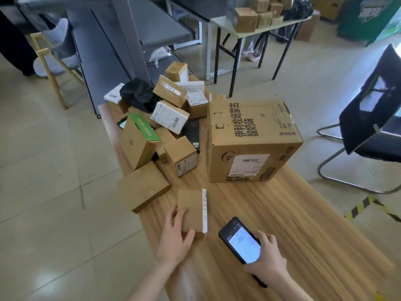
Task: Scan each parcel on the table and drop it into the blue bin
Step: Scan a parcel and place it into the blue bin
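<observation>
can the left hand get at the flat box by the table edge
Likely yes, once freed: the flat box lies just past the left hand, with nothing on top or between. But that hand holds the small parcel, so it must let go first.

One wooden table (293, 213). Parcels on it: one large carton (251, 135), one black bag (138, 94), and at least ten small cardboard boxes (192, 210), the heap overlapping too much for an exact count. One handheld scanner (243, 244); one black chair (373, 109); two hands, left hand (173, 237) and right hand (269, 257).
</observation>
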{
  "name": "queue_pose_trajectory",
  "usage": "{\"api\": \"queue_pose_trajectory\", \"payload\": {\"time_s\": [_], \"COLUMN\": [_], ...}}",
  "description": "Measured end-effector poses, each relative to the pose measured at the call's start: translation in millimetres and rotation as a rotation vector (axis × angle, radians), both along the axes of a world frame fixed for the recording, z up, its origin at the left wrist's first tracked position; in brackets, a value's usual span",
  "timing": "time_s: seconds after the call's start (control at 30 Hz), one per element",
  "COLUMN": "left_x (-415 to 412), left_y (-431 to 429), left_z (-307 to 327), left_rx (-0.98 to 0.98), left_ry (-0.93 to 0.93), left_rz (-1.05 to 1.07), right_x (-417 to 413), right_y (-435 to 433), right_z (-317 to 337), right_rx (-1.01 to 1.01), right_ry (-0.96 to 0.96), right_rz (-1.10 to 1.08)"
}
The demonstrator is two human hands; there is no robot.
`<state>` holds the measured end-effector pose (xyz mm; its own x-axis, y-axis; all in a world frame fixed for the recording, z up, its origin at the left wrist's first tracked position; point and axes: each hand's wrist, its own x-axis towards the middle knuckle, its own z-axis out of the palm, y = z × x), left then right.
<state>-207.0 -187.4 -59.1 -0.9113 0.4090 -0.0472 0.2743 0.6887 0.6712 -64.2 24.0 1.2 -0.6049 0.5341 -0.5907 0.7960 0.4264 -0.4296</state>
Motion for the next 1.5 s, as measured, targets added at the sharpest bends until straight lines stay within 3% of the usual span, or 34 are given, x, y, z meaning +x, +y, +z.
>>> {"api": "queue_pose_trajectory", "payload": {"time_s": [0.17, 0.3, 0.53, 0.83, 1.0, 1.1, 1.27, 1.4, 1.5], "left_x": [-3, 1, -12, -22, -13, -20, -58, -80, -86], "left_y": [11, 38, 13, -24, -22, -20, -8, 10, 21], "left_z": [12, 21, 21, 13, 14, 23, 44, 48, 45], "left_rx": [-0.150, -0.319, -0.002, 0.050, -0.034, -0.073, -0.346, -0.568, -0.657], "left_ry": [0.057, -0.053, -0.221, -0.229, -0.233, -0.089, 0.269, 0.250, 0.222], "left_rz": [0.099, 0.092, 0.012, 0.012, -0.009, -0.024, -0.333, -0.664, -0.760], "right_x": [4, 8, 9, -3, -5, -5, 0, 2, 4], "right_y": [-7, -11, -9, -22, -23, -17, -7, -3, 1], "right_z": [-3, -3, 1, 3, 5, 9, 14, 18, 22], "right_rx": [0.014, 0.022, 0.039, 0.049, 0.055, 0.084, 0.111, 0.128, 0.151], "right_ry": [-0.008, -0.009, 0.018, 0.053, 0.073, 0.071, 0.059, 0.048, 0.047], "right_rz": [0.025, 0.025, 0.012, 0.049, 0.060, 0.072, 0.106, 0.160, 0.197]}}
